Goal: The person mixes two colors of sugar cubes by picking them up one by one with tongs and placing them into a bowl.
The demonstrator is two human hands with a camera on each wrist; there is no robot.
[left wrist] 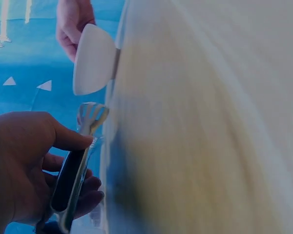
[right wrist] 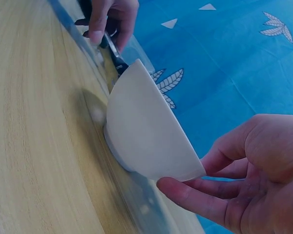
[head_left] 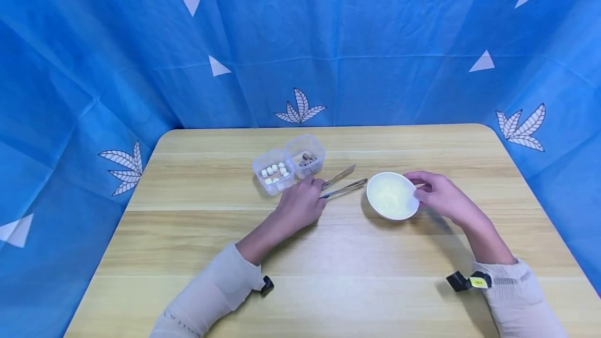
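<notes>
My left hand (head_left: 302, 202) grips a pair of metal tongs (head_left: 345, 188) near the middle of the table, their arms spread and their tips pointing right. The left wrist view shows slotted ends on the tongs (left wrist: 93, 117), with the thumb on one arm and the fingers on the other side. To the right, my right hand (head_left: 436, 194) pinches the rim of a white bowl (head_left: 393, 196) between thumb and fingers. In the right wrist view the bowl (right wrist: 146, 126) is upright, its foot at the table. The tong tips lie just left of the bowl.
A clear plastic container with two compartments stands beyond my left hand. White cubes lie in its left compartment (head_left: 258, 163), brown pieces in its right one (head_left: 319, 145). The wooden table (head_left: 357, 286) ends at a blue patterned cloth (head_left: 389, 25) behind and at both sides.
</notes>
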